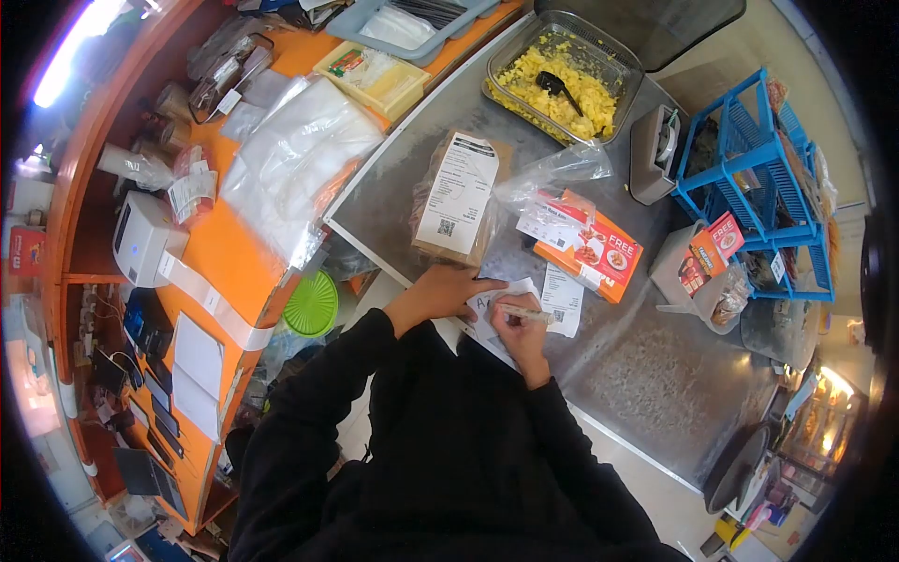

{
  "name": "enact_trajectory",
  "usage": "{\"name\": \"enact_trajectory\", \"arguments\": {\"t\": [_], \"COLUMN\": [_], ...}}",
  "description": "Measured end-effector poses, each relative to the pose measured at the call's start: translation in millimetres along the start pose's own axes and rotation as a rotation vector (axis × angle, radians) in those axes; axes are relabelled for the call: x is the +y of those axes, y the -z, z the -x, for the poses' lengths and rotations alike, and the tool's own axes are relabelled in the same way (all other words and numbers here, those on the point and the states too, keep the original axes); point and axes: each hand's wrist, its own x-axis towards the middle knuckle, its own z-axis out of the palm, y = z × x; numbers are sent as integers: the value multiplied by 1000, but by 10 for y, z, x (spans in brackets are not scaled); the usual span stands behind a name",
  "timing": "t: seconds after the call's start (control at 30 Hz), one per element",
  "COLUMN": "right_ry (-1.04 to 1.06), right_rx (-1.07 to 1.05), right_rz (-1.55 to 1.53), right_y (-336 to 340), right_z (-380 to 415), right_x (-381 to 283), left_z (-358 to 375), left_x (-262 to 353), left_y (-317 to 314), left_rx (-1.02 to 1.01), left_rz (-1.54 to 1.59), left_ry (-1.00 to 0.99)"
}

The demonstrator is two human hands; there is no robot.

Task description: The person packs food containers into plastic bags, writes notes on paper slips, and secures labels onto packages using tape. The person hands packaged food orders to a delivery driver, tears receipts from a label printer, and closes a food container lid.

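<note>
My right hand (pixel 521 339) is closed around a light-coloured pen (pixel 532 315). Its tip is at a sheet of white paper (pixel 494 343), where a few dark letters show. My left hand (pixel 440 296) lies on the paper's upper left edge, fingers stretched out and holding nothing. Just beyond it lies a brown paper package (pixel 500 161) with a printed receipt (pixel 456 192) on top. Right of that are an orange-and-white box (pixel 609 251), partly covered by clear plastic, and another receipt slip (pixel 563 298) close to my right hand.
A glass tray (pixel 633 82) of yellow food with a black spoon stands at the back of the metal table (pixel 646 375). Blue racks (pixel 740 178) and a container (pixel 688 272) of leaflets are at right. Plastic bags (pixel 300 150) and a label printer (pixel 142 240) occupy the orange counter.
</note>
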Motion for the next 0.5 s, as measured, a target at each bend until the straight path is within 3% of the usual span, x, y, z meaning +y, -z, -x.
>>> {"name": "enact_trajectory", "arguments": {"t": [0.5], "right_ry": [-6], "right_rx": [62], "right_rz": [11], "right_y": [38], "right_z": [-67], "right_x": [-34], "left_z": [-16], "left_x": [-11], "left_y": [-45], "left_rx": [-15], "left_rz": [6], "left_ry": [12]}}
